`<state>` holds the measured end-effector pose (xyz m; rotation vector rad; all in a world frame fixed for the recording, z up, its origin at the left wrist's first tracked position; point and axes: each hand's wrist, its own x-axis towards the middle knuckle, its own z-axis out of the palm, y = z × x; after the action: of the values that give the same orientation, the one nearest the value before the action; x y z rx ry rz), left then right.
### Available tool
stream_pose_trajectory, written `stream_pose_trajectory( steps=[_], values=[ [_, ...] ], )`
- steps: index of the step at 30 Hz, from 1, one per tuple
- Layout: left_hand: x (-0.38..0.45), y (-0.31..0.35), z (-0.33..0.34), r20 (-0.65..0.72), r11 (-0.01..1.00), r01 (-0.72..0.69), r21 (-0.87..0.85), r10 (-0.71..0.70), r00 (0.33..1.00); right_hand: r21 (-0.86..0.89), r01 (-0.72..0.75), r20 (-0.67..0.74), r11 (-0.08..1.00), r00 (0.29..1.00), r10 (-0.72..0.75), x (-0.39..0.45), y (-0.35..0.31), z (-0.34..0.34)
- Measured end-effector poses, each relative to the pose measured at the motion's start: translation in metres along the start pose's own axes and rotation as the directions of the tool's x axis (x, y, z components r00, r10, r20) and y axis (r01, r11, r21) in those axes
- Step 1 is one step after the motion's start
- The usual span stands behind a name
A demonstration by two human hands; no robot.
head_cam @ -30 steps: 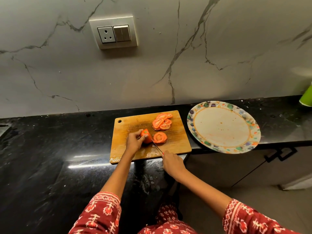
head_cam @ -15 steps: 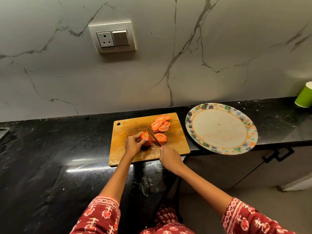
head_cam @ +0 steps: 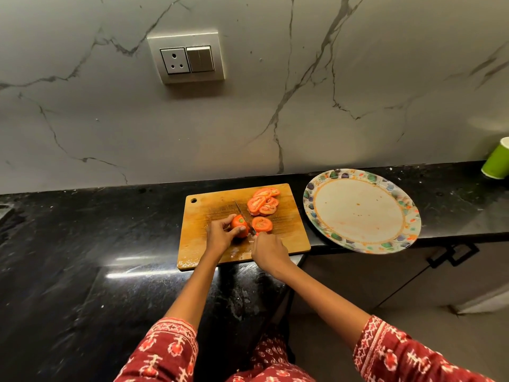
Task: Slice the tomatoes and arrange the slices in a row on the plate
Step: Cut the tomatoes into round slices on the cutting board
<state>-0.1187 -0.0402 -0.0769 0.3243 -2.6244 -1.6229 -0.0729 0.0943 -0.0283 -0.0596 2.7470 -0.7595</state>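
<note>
We slice the tomato (head_cam: 239, 223), slices still off the plate (head_cam: 325, 216).
Our left hand (head_cam: 220, 235) clamps it steady at the board's (head_cam: 203, 244) centre; right hand (head_cam: 268, 250) grips the knife (head_cam: 243, 213); plate waits at 3 o'clock.

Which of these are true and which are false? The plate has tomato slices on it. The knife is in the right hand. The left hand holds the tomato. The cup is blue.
1. The plate has tomato slices on it. False: the slices lie on the cutting board.
2. The right hand holds the knife. True.
3. The left hand holds the tomato. True.
4. The cup is blue. False: it is green.
</note>
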Motion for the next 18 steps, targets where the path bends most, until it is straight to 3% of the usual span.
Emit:
stream_pose_trajectory(
  steps=[8, 18],
  values=[
    [-0.003, 0.003, 0.004, -0.106, 1.000, -0.019, -0.018, 0.017, 0.994, -0.045, -0.003, -0.023, 0.999, 1.000, 0.002, 0.002, -0.006, 0.006],
    [-0.004, 0.005, 0.006, -0.123, 1.000, -0.020, 0.004, 0.020, 0.992, -0.131, 0.060, -0.054, 0.989, 0.996, -0.068, 0.004, 0.007, 0.013]
  ],
)
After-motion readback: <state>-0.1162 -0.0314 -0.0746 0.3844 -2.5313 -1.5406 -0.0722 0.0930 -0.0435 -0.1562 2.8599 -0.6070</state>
